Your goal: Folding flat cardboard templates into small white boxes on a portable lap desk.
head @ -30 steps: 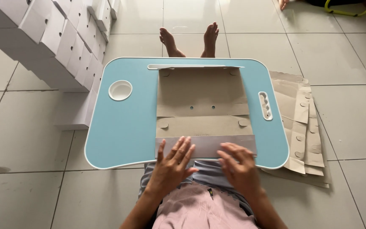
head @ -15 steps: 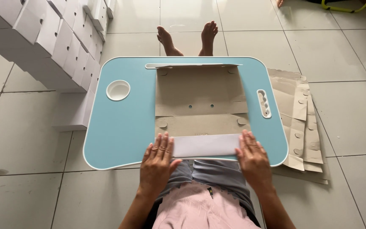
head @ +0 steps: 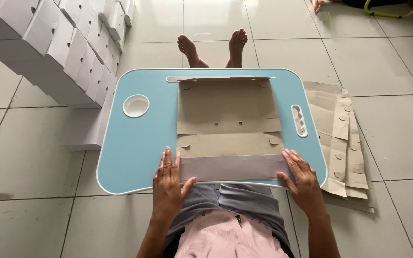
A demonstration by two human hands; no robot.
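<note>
I am watching, through the head camera, a flat cardboard box blank (head: 229,125) lying on a light blue lap table (head: 139,143) over the person's legs. The left hand (head: 169,184) is pressing flat, fingers spread, on the left end of the near flap (head: 233,167), which is folding up with its pale side showing; the right hand (head: 303,180) is doing the same at the right end. Neither hand is gripping anything: both palms are open and bearing down on the flap and table edge. Judging from this, the step in hand is creasing the near long flap along its fold line. The next move, as I read it, is calling for an even press along the whole crease and a steady blank, since the far edge is only resting against the table's slot (head: 218,78). Counts: one blank on the table; one round cup recess (head: 135,105); one stack of unfolded blanks (head: 342,143) on the floor just right of the table, several sheets, exact number unclear; many finished white boxes (head: 58,48) piling up at far left, too many to count; two bare feet (head: 211,48) beyond the table.
</note>
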